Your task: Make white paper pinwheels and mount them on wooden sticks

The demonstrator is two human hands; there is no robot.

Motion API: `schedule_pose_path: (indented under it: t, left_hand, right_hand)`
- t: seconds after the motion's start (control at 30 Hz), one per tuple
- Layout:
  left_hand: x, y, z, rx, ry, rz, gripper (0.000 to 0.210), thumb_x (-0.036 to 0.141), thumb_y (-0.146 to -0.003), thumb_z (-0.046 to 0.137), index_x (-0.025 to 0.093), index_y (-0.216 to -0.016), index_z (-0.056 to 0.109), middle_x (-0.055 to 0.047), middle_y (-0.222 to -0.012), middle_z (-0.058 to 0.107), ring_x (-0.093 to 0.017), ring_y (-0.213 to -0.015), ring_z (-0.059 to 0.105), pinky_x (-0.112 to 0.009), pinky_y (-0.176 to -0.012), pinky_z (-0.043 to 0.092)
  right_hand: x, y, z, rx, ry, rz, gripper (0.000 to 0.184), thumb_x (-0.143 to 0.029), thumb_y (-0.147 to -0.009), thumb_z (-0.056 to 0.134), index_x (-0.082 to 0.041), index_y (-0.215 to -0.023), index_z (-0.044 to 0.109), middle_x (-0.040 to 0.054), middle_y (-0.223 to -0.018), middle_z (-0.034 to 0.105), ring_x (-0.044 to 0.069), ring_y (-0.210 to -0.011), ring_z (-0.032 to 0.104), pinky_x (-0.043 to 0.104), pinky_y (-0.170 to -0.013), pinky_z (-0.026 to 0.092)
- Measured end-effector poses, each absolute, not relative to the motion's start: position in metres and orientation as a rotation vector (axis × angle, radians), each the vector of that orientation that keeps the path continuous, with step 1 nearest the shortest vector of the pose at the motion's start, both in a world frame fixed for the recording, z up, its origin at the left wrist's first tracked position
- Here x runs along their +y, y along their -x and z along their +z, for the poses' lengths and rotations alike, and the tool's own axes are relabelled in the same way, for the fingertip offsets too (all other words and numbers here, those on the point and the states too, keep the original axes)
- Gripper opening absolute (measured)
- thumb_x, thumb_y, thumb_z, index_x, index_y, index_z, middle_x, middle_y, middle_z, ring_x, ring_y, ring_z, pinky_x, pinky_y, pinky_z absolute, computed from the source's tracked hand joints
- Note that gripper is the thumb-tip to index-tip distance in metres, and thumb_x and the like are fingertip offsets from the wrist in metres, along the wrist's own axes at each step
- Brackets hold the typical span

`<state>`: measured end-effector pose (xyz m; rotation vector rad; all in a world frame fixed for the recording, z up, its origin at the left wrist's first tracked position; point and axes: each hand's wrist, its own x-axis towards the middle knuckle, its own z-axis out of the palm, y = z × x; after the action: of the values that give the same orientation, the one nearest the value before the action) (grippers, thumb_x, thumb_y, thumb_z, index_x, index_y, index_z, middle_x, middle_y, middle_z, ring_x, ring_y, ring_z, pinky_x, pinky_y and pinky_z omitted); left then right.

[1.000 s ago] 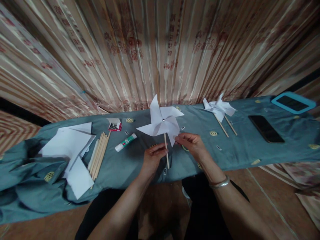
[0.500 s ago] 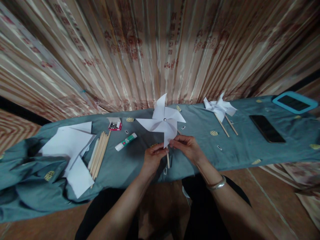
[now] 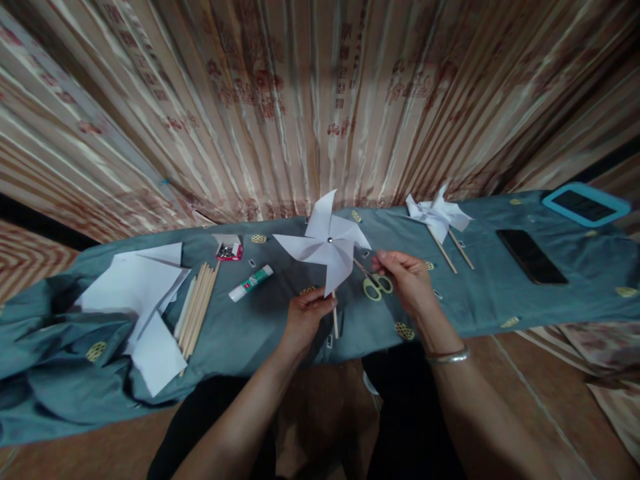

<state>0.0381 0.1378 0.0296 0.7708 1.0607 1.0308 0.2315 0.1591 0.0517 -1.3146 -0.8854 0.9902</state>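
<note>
A white paper pinwheel faces me, a shiny pin head at its centre and a wooden stick below it. My left hand is closed around the stick, just under the lowest blade. To the right of the blades, my right hand is apart from the pinwheel, its fingers loosely bent with nothing visible in them. Scissors with pale yellow-green handles lie between the pinwheel and my right hand, their blades partly covered by the paper.
At left lie white paper sheets, several wooden sticks, a glue stick and a small box of pins. On the right are finished pinwheels, a black phone and a blue-framed device. A curtain hangs behind.
My right hand has let go of the pinwheel's lower blade and moved right, uncovering the scissors. The left hand stays on the stick, and the blades have turned slightly.
</note>
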Motion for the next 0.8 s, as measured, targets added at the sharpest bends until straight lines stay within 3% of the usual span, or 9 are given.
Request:
schedule_pose_path:
  t: [0.23, 0.8]
  left_hand:
    - [0.134, -0.040, 0.028, 1.042, -0.742, 0.960, 0.030, 0.026, -0.048, 0.087, 0.017, -0.076, 0.080, -0.004, -0.075, 0.075, -0.016, -0.072, 0.064, -0.031, -0.079, 0.049]
    - [0.132, -0.037, 0.028, 1.028, -0.738, 0.945, 0.030, 0.024, -0.050, 0.086, 0.017, -0.078, 0.080, -0.006, -0.082, 0.077, -0.020, -0.080, 0.067, -0.034, -0.085, 0.049]
  right_hand:
    - [0.174, -0.248, 0.047, -0.837, 1.282, 0.733, 0.031, -0.047, -0.055, 0.085, -0.023, -0.074, 0.077, 0.0020, -0.076, 0.074, 0.016, -0.072, 0.062, 0.032, -0.073, 0.049]
    - [0.177, -0.245, 0.044, -0.895, 1.333, 0.822, 0.026, -0.039, -0.051, 0.087, -0.022, -0.068, 0.076, -0.0003, -0.064, 0.071, 0.014, -0.061, 0.057, 0.029, -0.062, 0.046]
